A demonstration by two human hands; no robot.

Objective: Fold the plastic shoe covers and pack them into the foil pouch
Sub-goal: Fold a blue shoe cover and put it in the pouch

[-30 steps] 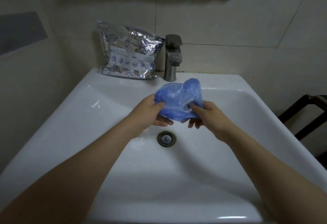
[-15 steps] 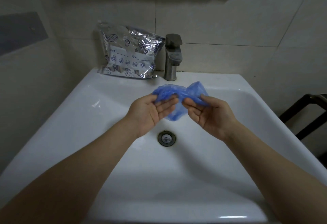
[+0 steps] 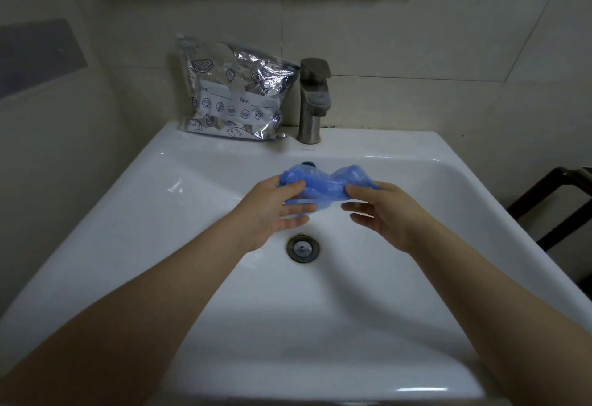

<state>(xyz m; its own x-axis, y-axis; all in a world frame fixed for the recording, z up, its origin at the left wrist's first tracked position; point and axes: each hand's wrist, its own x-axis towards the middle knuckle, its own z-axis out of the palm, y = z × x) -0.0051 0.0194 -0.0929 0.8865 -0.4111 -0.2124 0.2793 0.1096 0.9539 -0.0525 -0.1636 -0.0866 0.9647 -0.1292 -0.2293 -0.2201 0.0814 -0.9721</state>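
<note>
Left hand (image 3: pixel 272 210) pinches blue shoe cover (image 3: pixel 323 186) | right hand (image 3: pixel 381 210) pinches opposite end | cover crumpled, translucent, stretched between

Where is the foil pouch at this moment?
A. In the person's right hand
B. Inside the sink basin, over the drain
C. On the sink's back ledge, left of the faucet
C: the foil pouch stands on the back ledge of the sink, left of the faucet.
</note>
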